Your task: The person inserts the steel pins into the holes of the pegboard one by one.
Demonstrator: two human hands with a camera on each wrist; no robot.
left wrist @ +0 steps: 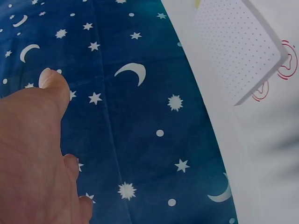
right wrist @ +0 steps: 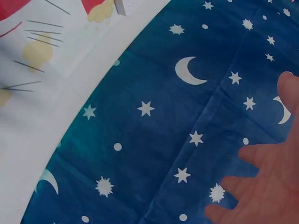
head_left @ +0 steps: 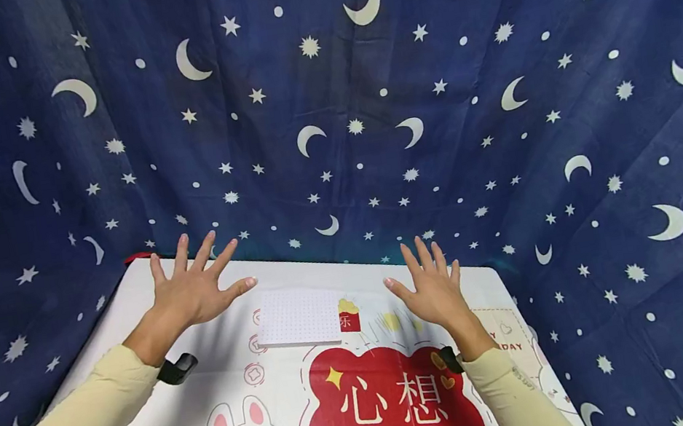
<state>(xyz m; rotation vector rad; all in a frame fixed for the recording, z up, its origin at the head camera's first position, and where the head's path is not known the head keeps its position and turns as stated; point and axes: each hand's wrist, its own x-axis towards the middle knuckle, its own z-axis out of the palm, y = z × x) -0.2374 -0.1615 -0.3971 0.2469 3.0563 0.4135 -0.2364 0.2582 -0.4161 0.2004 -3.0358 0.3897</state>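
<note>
Both hands are held up above the table with fingers spread, and neither holds anything. In the head view the left hand (head_left: 193,294) is over the table's far left part, its thumb pointing toward a white dotted pad (head_left: 300,315). The right hand (head_left: 436,291) hovers to the right of the pad, apart from it. The pad looks like a thick block of paper with rows of small dots and lies flat near the far edge. The left wrist view shows the pad (left wrist: 238,44) beyond the left hand (left wrist: 37,154); the right wrist view catches only the pad's corner (right wrist: 126,5) and the right hand (right wrist: 266,172).
A white cloth (head_left: 220,378) printed with a rabbit, red shapes and Chinese characters covers the table. A dark blue curtain (head_left: 337,96) with moons and stars hangs behind and at both sides. Something red (head_left: 137,257) shows at the far left corner.
</note>
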